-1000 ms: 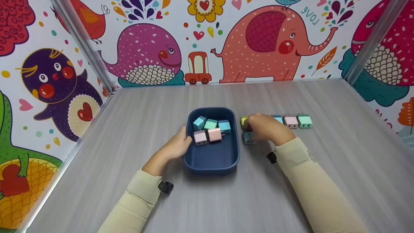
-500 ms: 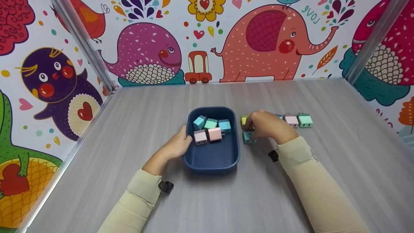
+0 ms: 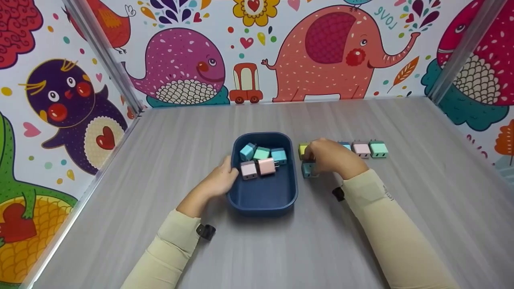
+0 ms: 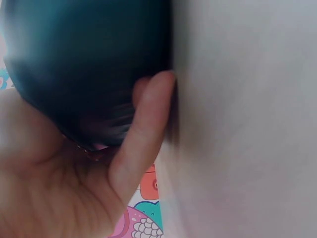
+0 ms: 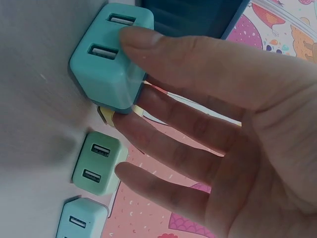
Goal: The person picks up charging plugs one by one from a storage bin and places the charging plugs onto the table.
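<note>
A dark blue box [image 3: 263,200] stands mid-table, holding several plug chargers in teal, green and pink, among them a pink charger [image 3: 266,166]. At its left wall, my left hand [image 3: 220,177] grips the side; the left wrist view shows a finger [image 4: 143,134] bent against the box's dark outside. Just right of the box, my right hand [image 3: 333,156] pinches a teal charger [image 5: 106,74], its thumb on the face with two USB ports and other fingers behind. The right palm partly hides the row of chargers in the head view.
Behind the right hand runs a row of chargers: a yellow charger [image 3: 302,151] at the left end, a pink one [image 3: 361,150] and a mint green one [image 3: 378,149] at the right. Printed cartoon panels [image 3: 249,52] wall the grey table [image 3: 180,132] at back and sides.
My right hand has shifted only slightly at the teal charger, a little right and then back left. The left hand, the box and its contents look unmoved.
</note>
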A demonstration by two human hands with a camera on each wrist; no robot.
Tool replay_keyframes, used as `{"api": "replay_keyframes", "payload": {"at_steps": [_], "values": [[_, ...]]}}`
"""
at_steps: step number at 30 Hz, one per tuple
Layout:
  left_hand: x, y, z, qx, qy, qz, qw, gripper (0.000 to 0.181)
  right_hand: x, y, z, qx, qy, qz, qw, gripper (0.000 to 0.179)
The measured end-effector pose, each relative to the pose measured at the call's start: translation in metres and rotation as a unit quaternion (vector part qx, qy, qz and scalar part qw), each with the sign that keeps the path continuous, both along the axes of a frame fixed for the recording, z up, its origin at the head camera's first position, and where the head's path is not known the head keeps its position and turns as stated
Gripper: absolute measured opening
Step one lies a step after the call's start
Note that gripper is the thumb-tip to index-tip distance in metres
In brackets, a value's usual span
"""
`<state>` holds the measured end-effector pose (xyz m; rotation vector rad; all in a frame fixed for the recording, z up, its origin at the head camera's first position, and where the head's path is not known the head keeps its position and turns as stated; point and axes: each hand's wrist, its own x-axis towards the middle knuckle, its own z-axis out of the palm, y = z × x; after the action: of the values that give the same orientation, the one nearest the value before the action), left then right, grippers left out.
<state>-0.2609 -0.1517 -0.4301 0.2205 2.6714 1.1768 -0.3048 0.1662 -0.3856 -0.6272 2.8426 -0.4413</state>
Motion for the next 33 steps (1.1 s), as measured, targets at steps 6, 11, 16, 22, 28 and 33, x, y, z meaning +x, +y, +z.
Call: {"api": "replay_keyframes", "payload": {"at_steps": [6,11,16,22,28,33], "values": [[-0.0007,-0.0004,-0.0016,0.002,0.005,-0.004,1.0000,0.055,0.0000,-0.0001,-0.0003,0.006,-0.001,-0.006,1.0000,0.045],[-0.0010,-0.0005,-0.0024,0.002,0.010,-0.007,0.9999,0.053,-0.0002,-0.0009,-0.0004,0.009,0.000,-0.007,0.9999,0.045],[-0.0001,-0.0001,-0.0014,0.002,0.004,-0.002,1.0000,0.054,0.0008,-0.0009,0.0000,0.009,0.000,-0.007,0.9999,0.045],[-0.0002,0.0002,-0.0019,0.012,0.006,-0.002,0.9999,0.054,0.0013,0.0001,0.0006,0.002,-0.001,-0.003,1.0000,0.044],[-0.0005,0.0000,-0.0024,0.011,0.007,-0.002,0.9999,0.053,0.0012,0.0001,0.0008,0.000,-0.003,-0.008,1.0000,0.044],[0.0000,-0.0001,-0.0021,0.009,0.007,-0.003,0.9999,0.054,0.0015,-0.0005,0.0013,0.000,-0.002,-0.010,0.9999,0.045]]}}
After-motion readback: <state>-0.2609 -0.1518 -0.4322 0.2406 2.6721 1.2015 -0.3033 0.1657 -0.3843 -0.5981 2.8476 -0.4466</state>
